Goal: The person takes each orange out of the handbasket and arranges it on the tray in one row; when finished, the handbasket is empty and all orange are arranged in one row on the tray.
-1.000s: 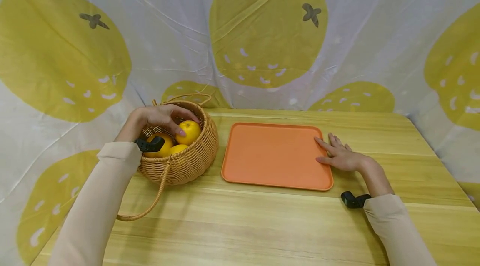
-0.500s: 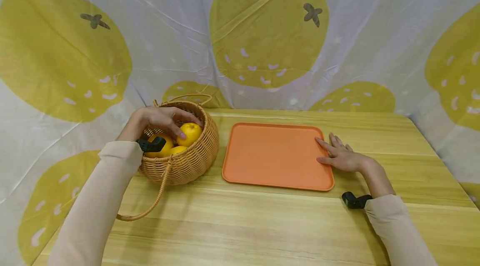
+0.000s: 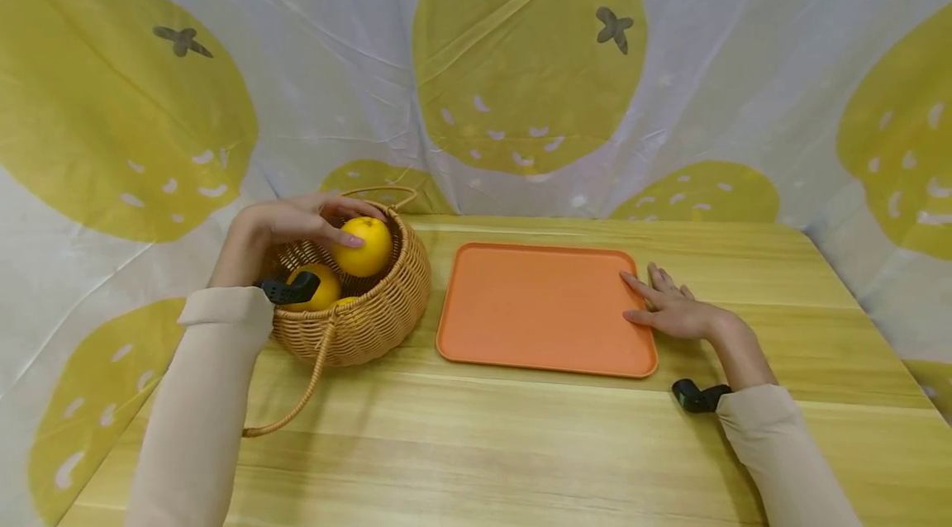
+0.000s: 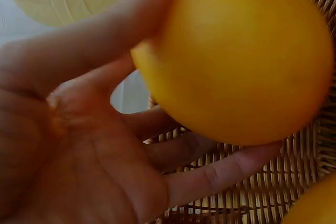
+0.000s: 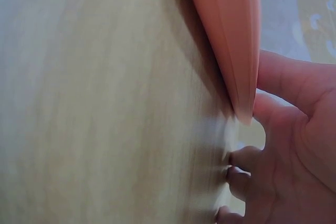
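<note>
My left hand [image 3: 296, 221] holds a yellow-orange orange [image 3: 366, 249] between thumb and fingers, up in the mouth of a round wicker basket [image 3: 390, 314]. In the left wrist view the fingers reach around the underside of the orange [image 4: 236, 61]. Lower in the basket lies another orange [image 3: 318, 289], partly behind the black wrist camera, and a bit of a further one [image 3: 348, 301] shows at the near rim. My right hand [image 3: 680, 314] rests at the right edge of an orange tray [image 3: 546, 308], thumb and index finger on its rim, the other fingers down on the table.
One basket handle [image 3: 297, 407] hangs down onto the wooden table [image 3: 506, 453] toward me; the other [image 3: 394, 195] stands at the back. A fruit-printed cloth [image 3: 335, 81] closes off the far side and both flanks of the table.
My left hand has taken hold of the orange and raised it, moving slightly up and left from its place among the others. The right hand and tray have stayed put.
</note>
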A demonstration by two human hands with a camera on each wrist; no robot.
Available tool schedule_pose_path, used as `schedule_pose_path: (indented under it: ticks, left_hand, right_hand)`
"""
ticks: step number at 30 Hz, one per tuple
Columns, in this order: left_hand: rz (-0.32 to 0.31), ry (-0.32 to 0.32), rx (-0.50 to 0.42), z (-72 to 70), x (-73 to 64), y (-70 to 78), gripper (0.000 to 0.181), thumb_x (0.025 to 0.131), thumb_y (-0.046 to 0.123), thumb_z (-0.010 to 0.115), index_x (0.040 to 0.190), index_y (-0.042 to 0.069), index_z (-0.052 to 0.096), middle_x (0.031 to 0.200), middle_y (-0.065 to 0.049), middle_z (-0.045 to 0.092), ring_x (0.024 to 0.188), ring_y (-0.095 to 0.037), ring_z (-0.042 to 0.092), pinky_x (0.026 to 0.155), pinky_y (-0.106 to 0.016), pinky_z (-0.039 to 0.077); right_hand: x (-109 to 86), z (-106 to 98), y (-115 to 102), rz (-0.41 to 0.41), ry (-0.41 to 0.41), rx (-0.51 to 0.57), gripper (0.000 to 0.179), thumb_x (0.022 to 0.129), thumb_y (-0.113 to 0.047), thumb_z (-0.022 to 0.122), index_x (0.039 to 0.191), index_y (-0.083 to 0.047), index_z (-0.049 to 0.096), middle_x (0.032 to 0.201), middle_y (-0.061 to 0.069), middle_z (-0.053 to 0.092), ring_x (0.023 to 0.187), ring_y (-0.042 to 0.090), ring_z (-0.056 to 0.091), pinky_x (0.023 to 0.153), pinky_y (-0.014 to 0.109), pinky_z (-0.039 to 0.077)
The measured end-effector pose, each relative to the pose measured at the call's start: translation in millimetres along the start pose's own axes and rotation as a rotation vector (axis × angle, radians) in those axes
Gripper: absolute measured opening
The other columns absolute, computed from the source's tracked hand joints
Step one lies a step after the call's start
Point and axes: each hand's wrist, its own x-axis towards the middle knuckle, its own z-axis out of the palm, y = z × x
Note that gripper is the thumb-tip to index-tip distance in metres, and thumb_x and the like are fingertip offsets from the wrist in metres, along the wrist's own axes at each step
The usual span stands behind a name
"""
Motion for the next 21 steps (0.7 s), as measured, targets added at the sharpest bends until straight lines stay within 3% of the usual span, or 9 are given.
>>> schedule_pose_path:
  ticks: [5, 10, 14, 16, 21]
  left_hand:
    - [0.096, 0.094, 0.069, 5.1, -14.9, 10.5, 0.055, 0.102, 0.021, 0.066, 0.154, 0.017, 0.050, 0.165, -0.007, 0.037, 0.139, -0.022, 0.045, 0.101, -0.034, 0.049]
    - [0.140, 0.205, 0.106, 6.3, -28.0, 27.6, 0.052, 0.104, 0.023, 0.063, 0.154, 0.024, 0.048, 0.159, -0.001, 0.046, 0.136, -0.018, 0.049, 0.099, -0.031, 0.048]
    - [0.153, 0.293, 0.114, 7.6, -30.4, 46.1, 0.053, 0.106, 0.027, 0.060, 0.156, 0.029, 0.046, 0.155, 0.001, 0.050, 0.131, -0.017, 0.052, 0.098, -0.032, 0.048]
    - [0.163, 0.334, 0.117, 10.6, -30.7, 56.4, 0.053, 0.106, 0.029, 0.059, 0.157, 0.029, 0.045, 0.156, -0.001, 0.049, 0.134, -0.022, 0.052, 0.102, -0.039, 0.045]
    - [0.178, 0.436, 0.086, 30.8, -27.5, 88.7, 0.055, 0.107, 0.034, 0.056, 0.159, 0.026, 0.042, 0.159, -0.009, 0.046, 0.139, -0.034, 0.050, 0.104, -0.040, 0.044]
  right_hand:
    - [0.7, 1.2, 2.0, 0.007, 0.002, -0.006, 0.083, 0.107, -0.043, 0.054, 0.166, -0.003, 0.011, 0.166, 0.036, -0.020, 0.153, 0.055, -0.020, 0.118, 0.073, -0.013]
    - [0.2, 0.7, 2.1, 0.005, 0.005, -0.018, 0.084, 0.107, -0.045, 0.054, 0.166, -0.004, 0.011, 0.165, 0.036, -0.020, 0.152, 0.056, -0.020, 0.117, 0.074, -0.013]
    - [-1.4, 0.6, 2.3, 0.001, 0.009, -0.016, 0.084, 0.106, -0.045, 0.055, 0.166, -0.003, 0.012, 0.165, 0.036, -0.021, 0.152, 0.057, -0.019, 0.116, 0.076, -0.012]
    - [-1.2, 1.0, 2.5, -0.001, 0.009, -0.011, 0.084, 0.106, -0.044, 0.055, 0.166, -0.003, 0.012, 0.165, 0.036, -0.021, 0.152, 0.057, -0.020, 0.116, 0.076, -0.013]
    - [-0.2, 1.5, 1.3, 0.002, 0.008, -0.013, 0.084, 0.106, -0.045, 0.055, 0.166, -0.003, 0.012, 0.165, 0.036, -0.021, 0.152, 0.057, -0.020, 0.116, 0.076, -0.013]
